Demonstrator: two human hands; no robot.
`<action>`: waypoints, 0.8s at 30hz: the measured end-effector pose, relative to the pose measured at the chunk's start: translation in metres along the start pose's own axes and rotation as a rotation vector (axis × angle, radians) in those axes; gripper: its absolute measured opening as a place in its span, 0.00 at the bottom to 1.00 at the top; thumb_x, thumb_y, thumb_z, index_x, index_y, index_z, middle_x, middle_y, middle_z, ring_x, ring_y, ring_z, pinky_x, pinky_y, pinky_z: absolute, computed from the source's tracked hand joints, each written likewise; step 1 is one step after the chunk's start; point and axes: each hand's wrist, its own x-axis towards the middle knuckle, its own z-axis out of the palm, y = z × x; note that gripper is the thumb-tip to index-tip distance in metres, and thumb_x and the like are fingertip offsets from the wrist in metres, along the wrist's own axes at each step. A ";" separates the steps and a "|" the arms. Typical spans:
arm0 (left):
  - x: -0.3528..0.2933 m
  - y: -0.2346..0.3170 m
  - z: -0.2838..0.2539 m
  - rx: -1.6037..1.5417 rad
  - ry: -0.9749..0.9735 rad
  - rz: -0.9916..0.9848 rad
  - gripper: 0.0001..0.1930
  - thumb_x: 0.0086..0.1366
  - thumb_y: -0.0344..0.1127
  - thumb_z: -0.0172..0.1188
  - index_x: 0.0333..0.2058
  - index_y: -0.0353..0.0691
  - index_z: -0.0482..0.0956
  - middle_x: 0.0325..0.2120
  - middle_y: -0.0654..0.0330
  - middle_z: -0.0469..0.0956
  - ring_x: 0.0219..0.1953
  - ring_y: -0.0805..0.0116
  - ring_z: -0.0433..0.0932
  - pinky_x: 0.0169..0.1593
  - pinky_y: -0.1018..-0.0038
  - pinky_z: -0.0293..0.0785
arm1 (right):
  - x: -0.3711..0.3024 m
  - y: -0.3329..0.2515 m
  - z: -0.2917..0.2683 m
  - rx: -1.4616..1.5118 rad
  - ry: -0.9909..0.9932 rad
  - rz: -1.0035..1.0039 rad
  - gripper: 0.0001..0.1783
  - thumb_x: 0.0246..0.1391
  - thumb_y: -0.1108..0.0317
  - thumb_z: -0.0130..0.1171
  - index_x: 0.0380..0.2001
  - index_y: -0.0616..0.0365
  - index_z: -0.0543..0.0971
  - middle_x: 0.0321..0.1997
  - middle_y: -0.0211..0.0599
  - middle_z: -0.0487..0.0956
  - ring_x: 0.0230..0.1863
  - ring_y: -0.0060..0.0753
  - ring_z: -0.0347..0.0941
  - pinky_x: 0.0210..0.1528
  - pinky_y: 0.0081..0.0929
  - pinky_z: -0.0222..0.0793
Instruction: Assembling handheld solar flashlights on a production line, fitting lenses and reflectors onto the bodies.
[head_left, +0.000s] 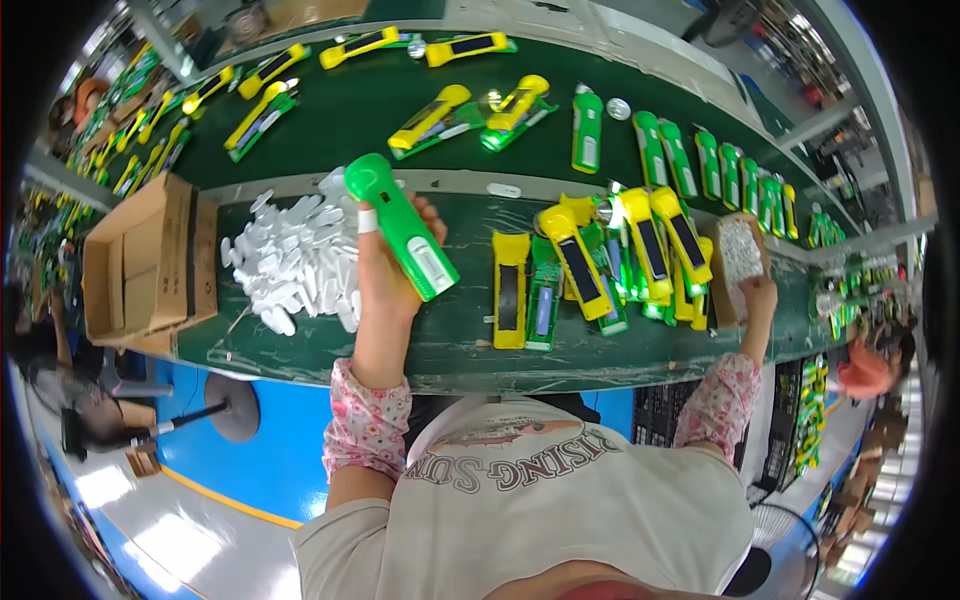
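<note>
My left hand (385,265) is closed round a green flashlight housing (402,228), held up above the bench, its round head toward the upper left. A pale inset panel shows near its lower end. White tape wraps one finger of this hand. Beside it lies a heap of small white oval plastic pieces (300,255). Over at the right, my right hand (760,293) is at the edge of a small cardboard box (727,300) filled with tiny white parts. Its fingers are curled together, and what they hold, if anything, is too small to make out.
Yellow flashlight halves with dark panels (575,270) lie piled with opened green ones between my hands. An open cardboard box (150,265) stands at left. Beyond the bench, a green conveyor belt (350,105) carries more flashlights. Other people sit at both sides.
</note>
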 end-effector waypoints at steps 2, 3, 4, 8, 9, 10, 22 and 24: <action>-0.004 -0.007 0.006 0.032 0.037 -0.021 0.28 0.73 0.55 0.47 0.54 0.32 0.69 0.45 0.51 0.75 0.47 0.60 0.74 0.53 0.63 0.73 | -0.002 0.000 -0.005 -0.203 0.234 -0.288 0.12 0.40 0.62 0.71 0.27 0.56 0.84 0.31 0.48 0.81 0.34 0.53 0.78 0.36 0.41 0.73; -0.004 -0.013 0.008 0.174 0.091 -0.018 0.28 0.73 0.54 0.46 0.55 0.32 0.68 0.45 0.50 0.75 0.47 0.59 0.74 0.54 0.61 0.73 | 0.000 0.005 -0.007 -0.232 0.241 -0.291 0.12 0.41 0.61 0.70 0.29 0.56 0.84 0.31 0.47 0.82 0.35 0.54 0.78 0.36 0.42 0.72; -0.005 -0.018 0.011 0.318 0.140 -0.008 0.28 0.74 0.54 0.45 0.56 0.33 0.67 0.45 0.50 0.75 0.47 0.58 0.75 0.55 0.60 0.74 | 0.004 0.008 -0.010 -0.259 0.247 -0.297 0.13 0.41 0.61 0.70 0.30 0.55 0.83 0.31 0.47 0.82 0.35 0.56 0.77 0.36 0.44 0.71; -0.023 -0.037 0.034 0.534 0.086 -0.030 0.26 0.75 0.51 0.43 0.58 0.33 0.62 0.50 0.44 0.73 0.48 0.52 0.77 0.54 0.57 0.76 | -0.010 -0.115 -0.029 0.191 0.105 -0.213 0.08 0.49 0.68 0.66 0.33 0.58 0.82 0.30 0.41 0.81 0.34 0.42 0.78 0.35 0.34 0.71; -0.024 -0.045 0.037 0.542 0.047 -0.060 0.26 0.75 0.50 0.43 0.58 0.33 0.62 0.50 0.42 0.73 0.50 0.51 0.77 0.54 0.55 0.75 | -0.029 -0.170 -0.040 0.417 0.084 -0.342 0.06 0.51 0.73 0.64 0.34 0.60 0.82 0.31 0.39 0.80 0.34 0.37 0.77 0.34 0.30 0.71; -0.024 -0.054 0.039 0.550 0.008 -0.092 0.25 0.75 0.49 0.43 0.58 0.33 0.61 0.51 0.41 0.72 0.51 0.49 0.76 0.55 0.52 0.75 | -0.051 -0.221 -0.052 0.644 0.062 -0.468 0.06 0.52 0.77 0.62 0.35 0.61 0.82 0.33 0.37 0.80 0.34 0.31 0.76 0.34 0.26 0.70; -0.041 -0.078 0.047 0.868 -0.229 0.110 0.24 0.73 0.30 0.44 0.63 0.32 0.50 0.55 0.52 0.63 0.58 0.67 0.64 0.61 0.70 0.62 | -0.167 -0.422 -0.049 1.299 -0.581 -0.817 0.06 0.53 0.83 0.62 0.33 0.62 0.79 0.38 0.33 0.75 0.39 0.21 0.73 0.38 0.18 0.72; -0.043 -0.078 0.046 0.964 -0.269 0.150 0.26 0.72 0.29 0.45 0.64 0.31 0.48 0.56 0.53 0.61 0.58 0.67 0.62 0.62 0.70 0.59 | -0.170 -0.423 -0.051 1.287 -0.562 -0.837 0.06 0.53 0.83 0.62 0.34 0.63 0.79 0.37 0.34 0.75 0.39 0.21 0.73 0.38 0.18 0.71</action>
